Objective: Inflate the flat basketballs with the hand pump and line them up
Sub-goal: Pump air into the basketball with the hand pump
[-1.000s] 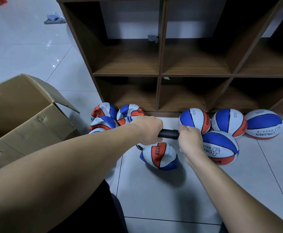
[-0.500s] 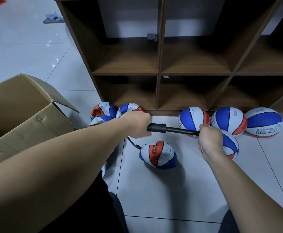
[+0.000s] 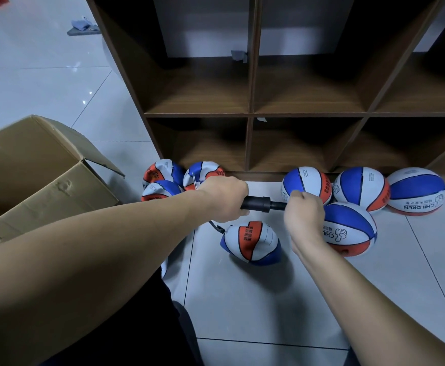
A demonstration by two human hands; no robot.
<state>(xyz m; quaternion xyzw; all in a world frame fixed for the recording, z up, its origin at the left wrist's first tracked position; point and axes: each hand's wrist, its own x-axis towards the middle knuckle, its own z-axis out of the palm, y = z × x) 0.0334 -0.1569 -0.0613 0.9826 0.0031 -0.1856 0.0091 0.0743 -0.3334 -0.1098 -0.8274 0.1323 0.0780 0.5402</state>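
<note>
**Q:** Head view, at centre: which item is being worked on, and where does it lie?

**A:** A partly filled blue, white and orange rubber basketball (image 3: 251, 241), its lower side sagging, rests on the pale tiled floor (image 3: 242, 299). It sits just below and between the two hands. A thin black hose (image 3: 214, 226) runs from its upper left up to the black plastic hand pump (image 3: 262, 204), held level above it.

**Q:** How do the hands hold the pump?

**A:** The left hand (image 3: 222, 199) is wrapped round the barrel. The right hand (image 3: 304, 213) is closed over the handle end, with only a short length of rod showing between them, so the stroke looks near its inward end. Neither hand touches the ball.

**Q:** How far along is the task?

**A:** Four round, firm-looking balls (image 3: 361, 188) lie to the right. Three stand in a rough row against the base of the brown wooden cubby shelf (image 3: 250, 114); the fourth sits in front of them, just beside the right hand. At least three crumpled flat balls (image 3: 163, 178) are heaped to the left, behind the left hand. Judging by this, about half remains, and the row still needs tidying.

**Q:** Anything else?

**A:** An open brown cardboard box (image 3: 44, 175) stands at far left.
</note>
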